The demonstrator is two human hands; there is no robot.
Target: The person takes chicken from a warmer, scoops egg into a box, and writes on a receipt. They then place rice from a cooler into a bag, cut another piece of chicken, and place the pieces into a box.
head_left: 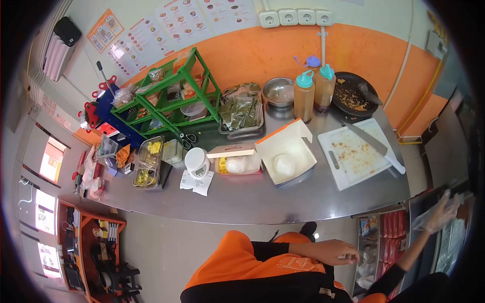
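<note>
My left hand (pixel 337 252) is bare and hangs over the floor in front of the table, its fingers loosely curled with nothing seen in them. Far to the right, my right hand (pixel 440 213), in a clear plastic glove, reaches beside a dark appliance with its fingers apart. On the steel table, a large open box (pixel 309 157) holds a white wrapped ball (pixel 284 165). A smaller open box (pixel 254 165) beside it contains another white ball and something yellow. A knife (pixel 368 139) lies on the white cutting board (pixel 348 174).
Two sauce bottles (pixel 304 98) stand near a steel bowl (pixel 278 90) and a dark pan (pixel 348 95) of crumbs. Leaf packets fill a tray (pixel 241 132) by the green rack (pixel 169 103). A scale (pixel 197 162) is left of the boxes. Shelves (pixel 376 222) stand below right.
</note>
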